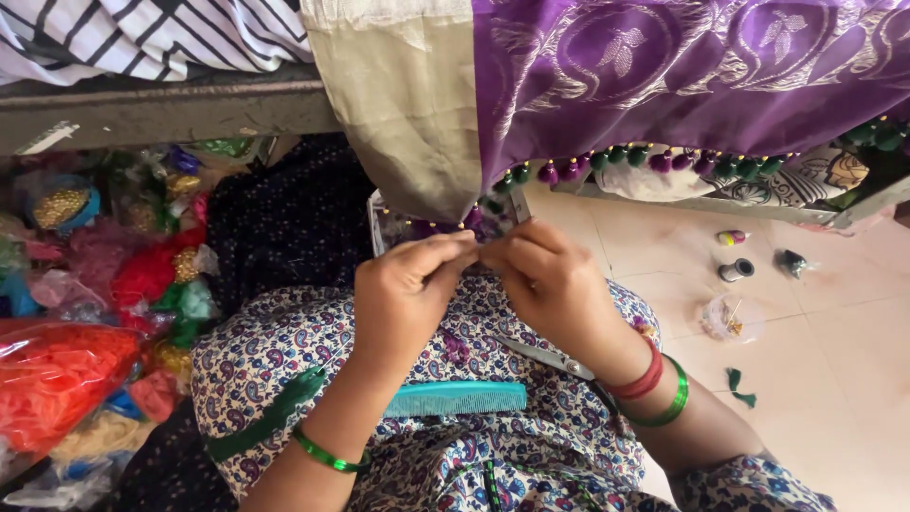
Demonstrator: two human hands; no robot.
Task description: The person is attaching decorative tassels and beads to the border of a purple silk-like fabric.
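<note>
— Left hand (pixel 403 294)?
— Pinched narrow, fingertips against those of the right hand (pixel 550 284), both meeting just under the tasselled edge of the purple cloth (pixel 664 85). Something fine held between them, too small to tell.
— And the cloth?
— Hanging from above, beside a beige panel (pixel 398 95), green and purple tassels (pixel 626 156) along its hem.
— On the lap?
— A teal comb (pixel 455 398), green thread (pixel 275 417) trailing left. Bags of coloured thread (pixel 57 379) heaped at the left; small spools (pixel 736 270) on the floor.
</note>
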